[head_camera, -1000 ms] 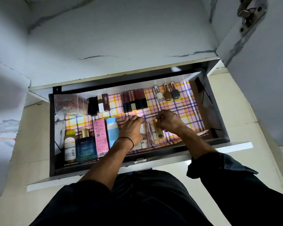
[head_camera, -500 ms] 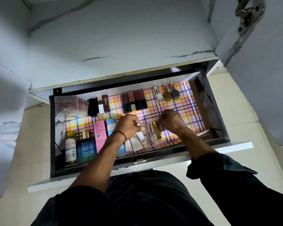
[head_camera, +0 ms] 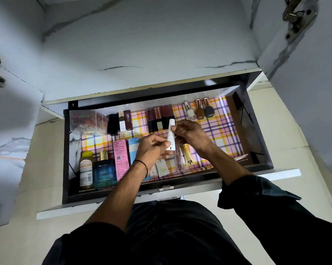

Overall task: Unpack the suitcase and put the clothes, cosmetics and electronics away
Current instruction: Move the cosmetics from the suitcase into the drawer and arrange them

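An open black drawer (head_camera: 260,165) lined with pink checked paper holds cosmetics. Both hands are raised above its middle with a small white tube (head_camera: 171,137) between them. My left hand (head_camera: 151,150) pinches the tube's lower end. My right hand (head_camera: 190,133) pinches its upper part near the cap. Below them lie a yellow tube (head_camera: 187,155), a clear tube (head_camera: 178,161) and white sachets (head_camera: 162,168). A pink box (head_camera: 120,156), a blue tube (head_camera: 133,150), a blue perfume box (head_camera: 104,174) and an orange bottle (head_camera: 85,170) lie at the front left.
Along the drawer's back stand dark lipsticks (head_camera: 160,119), three nail polish bottles (head_camera: 199,110), black cases (head_camera: 113,123) and a clear box (head_camera: 83,121). A marbled shelf (head_camera: 142,50) overhangs the drawer. An open cabinet door (head_camera: 304,73) with a metal hinge (head_camera: 295,14) stands at the right.
Both hands have risen from the drawer floor. The white tube came up with my left hand, and my right hand has taken hold of its upper part.
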Motion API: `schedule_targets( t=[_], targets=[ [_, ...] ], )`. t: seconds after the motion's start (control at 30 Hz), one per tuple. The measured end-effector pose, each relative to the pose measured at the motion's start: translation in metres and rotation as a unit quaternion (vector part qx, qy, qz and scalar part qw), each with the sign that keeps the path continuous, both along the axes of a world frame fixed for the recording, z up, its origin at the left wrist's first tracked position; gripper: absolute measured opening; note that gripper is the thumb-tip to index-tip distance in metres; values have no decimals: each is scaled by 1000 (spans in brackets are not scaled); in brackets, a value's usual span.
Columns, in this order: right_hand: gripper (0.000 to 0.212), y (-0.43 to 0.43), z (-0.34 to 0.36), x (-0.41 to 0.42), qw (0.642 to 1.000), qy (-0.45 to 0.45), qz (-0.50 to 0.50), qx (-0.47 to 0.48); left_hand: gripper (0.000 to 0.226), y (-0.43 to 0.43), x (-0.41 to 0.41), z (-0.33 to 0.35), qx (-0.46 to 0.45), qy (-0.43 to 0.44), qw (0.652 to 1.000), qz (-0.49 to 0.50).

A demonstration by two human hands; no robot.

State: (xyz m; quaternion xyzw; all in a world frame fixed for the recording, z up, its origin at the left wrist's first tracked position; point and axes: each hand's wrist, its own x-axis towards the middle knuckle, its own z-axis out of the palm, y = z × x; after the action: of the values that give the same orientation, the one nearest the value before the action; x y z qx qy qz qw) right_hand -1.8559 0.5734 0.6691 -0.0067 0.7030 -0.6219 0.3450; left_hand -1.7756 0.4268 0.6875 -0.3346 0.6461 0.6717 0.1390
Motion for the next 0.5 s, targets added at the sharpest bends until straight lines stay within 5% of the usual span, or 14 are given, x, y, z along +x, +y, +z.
schedule_targets(
  t=[0.3,0.5],
  targets=[
    [15,-15,-9,18,959,98,159,211,22,-22,11,-19,-222,-82,966,-106],
    [7,-24,-10,31,915,160,216,299,23,-24,17,-26,-261,-72,952,-144]
  ],
)
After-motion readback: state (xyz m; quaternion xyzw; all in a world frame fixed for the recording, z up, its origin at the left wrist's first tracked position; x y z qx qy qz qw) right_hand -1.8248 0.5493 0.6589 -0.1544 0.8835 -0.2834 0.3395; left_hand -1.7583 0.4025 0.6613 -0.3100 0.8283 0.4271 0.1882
